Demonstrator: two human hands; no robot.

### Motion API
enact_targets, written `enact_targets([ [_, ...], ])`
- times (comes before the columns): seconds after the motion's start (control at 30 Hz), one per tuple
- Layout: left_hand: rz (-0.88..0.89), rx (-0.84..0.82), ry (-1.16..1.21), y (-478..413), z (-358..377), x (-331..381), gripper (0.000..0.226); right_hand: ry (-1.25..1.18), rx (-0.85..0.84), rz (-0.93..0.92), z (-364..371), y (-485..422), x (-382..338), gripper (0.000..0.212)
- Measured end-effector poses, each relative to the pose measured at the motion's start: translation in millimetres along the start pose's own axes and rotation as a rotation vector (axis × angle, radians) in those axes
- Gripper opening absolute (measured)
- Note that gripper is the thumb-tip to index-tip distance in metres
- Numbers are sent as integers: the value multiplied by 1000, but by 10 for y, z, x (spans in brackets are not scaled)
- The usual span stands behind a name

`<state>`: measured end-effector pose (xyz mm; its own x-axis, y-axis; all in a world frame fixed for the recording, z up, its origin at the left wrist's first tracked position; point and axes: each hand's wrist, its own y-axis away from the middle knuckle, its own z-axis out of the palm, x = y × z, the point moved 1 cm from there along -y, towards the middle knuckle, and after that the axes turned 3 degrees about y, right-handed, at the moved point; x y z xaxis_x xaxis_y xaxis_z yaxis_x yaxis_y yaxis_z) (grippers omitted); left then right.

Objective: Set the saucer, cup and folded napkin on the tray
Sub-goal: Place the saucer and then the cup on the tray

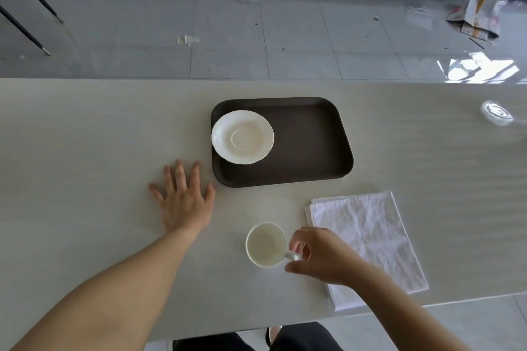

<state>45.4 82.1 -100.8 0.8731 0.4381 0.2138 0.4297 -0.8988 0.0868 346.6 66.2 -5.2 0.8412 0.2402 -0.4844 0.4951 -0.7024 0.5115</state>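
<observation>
A dark brown tray (pixel 308 151) lies on the pale table. A white saucer (pixel 242 137) sits in the tray's left end, slightly over its left rim. A white cup (pixel 265 244) stands upright on the table in front of the tray. My right hand (pixel 319 255) is at the cup's handle, thumb and fingers closing around it. A folded white napkin (pixel 368 236) lies on the table to the right of the cup, partly under my right wrist. My left hand (pixel 184 196) rests flat on the table left of the tray, fingers spread, holding nothing.
A clear plastic lid or cup (pixel 496 112) lies at the table's far right. The table's near edge (pixel 427 303) runs just below the napkin. Beyond the far edge is tiled floor with litter and chair legs (pixel 28 17) at the left.
</observation>
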Motion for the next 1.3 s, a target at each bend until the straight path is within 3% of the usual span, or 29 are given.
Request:
enact_targets([
  [0.23,-6,23,5,-5,12,-12,63,52,229,-205,105,35,-41,26],
  [0.5,-9,50,-11,-16,54,-32,64,19,440,-265,134,62,41,11],
  [0.9,1,97,6,-26,78,-28,63,-90,787,-129,-620,-397,36,8],
  [1.1,4,101,-5,-36,91,-47,63,-217,798,81,-783,-817,174,26],
  [1.3,-5,90,-13,-29,80,-52,63,-232,825,160,-764,-1024,231,31],
])
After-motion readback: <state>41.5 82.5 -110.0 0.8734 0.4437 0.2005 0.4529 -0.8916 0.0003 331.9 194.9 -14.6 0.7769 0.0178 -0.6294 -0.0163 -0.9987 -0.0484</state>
